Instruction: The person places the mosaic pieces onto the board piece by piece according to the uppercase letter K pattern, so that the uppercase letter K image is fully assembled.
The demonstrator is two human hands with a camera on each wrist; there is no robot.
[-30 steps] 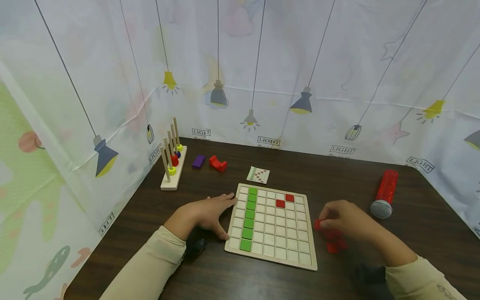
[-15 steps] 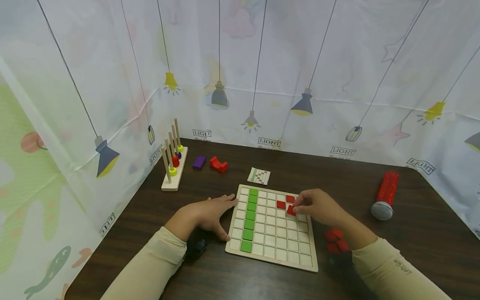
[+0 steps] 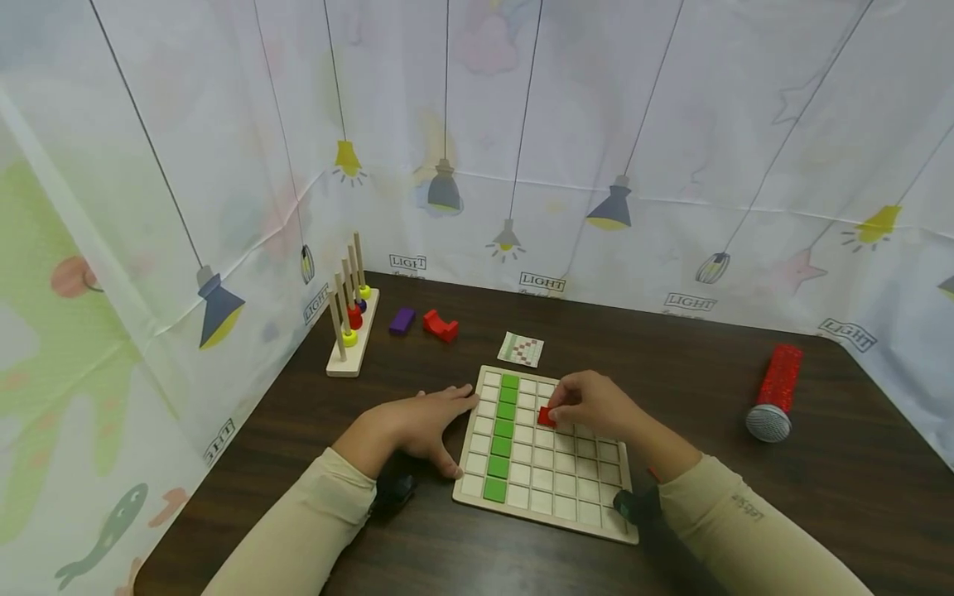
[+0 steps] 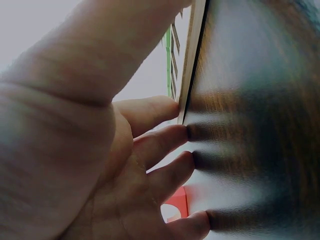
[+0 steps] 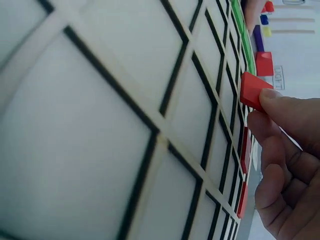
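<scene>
My right hand (image 3: 592, 404) pinches a red square tile (image 3: 546, 416) between thumb and finger over the upper middle of a wooden grid board (image 3: 542, 480). In the right wrist view that tile (image 5: 255, 90) is tilted at the board's surface; whether it touches cannot be told. Red tiles (image 5: 245, 152) set in the board show beyond the fingers there, while the hand hides them from the head camera. A column of green tiles (image 3: 502, 447) fills one row of cells near the left side. My left hand (image 3: 421, 426) is spread, thumb and index finger touching the board's left edge.
A small pattern card (image 3: 521, 349) lies behind the board. Farther left are a red curved block (image 3: 440, 325), a purple block (image 3: 402, 321) and a peg stand (image 3: 347, 360) with beads. A red microphone (image 3: 775, 393) lies at right. My right forearm mostly covers the loose red tiles.
My right hand has gone from the loose red tiles at right onto the board, then farther left across it with a red tile. The left hand has stayed at the board's edge.
</scene>
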